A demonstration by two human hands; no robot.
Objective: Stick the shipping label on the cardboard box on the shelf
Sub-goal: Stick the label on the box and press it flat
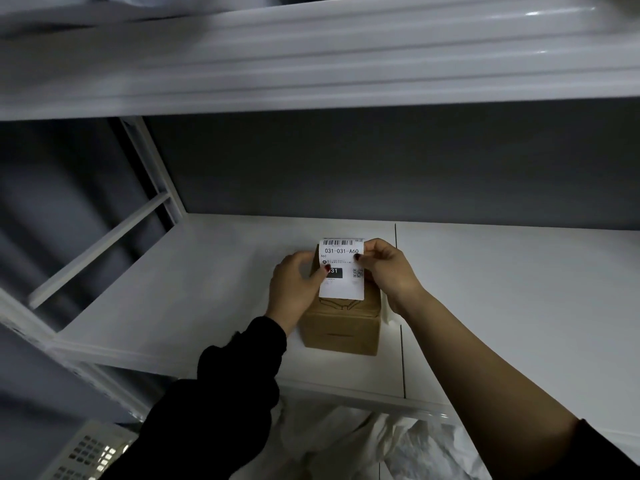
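Both forearms [485,358] reach forward over the shelf [173,289]; left hand [294,284] and right hand [389,268] each pinch a side edge of the shipping label [341,289], held over the cardboard box [341,332].

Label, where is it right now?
Head view, centre: the label is pinched between the left hand and right hand, over the top of the box on the shelf.
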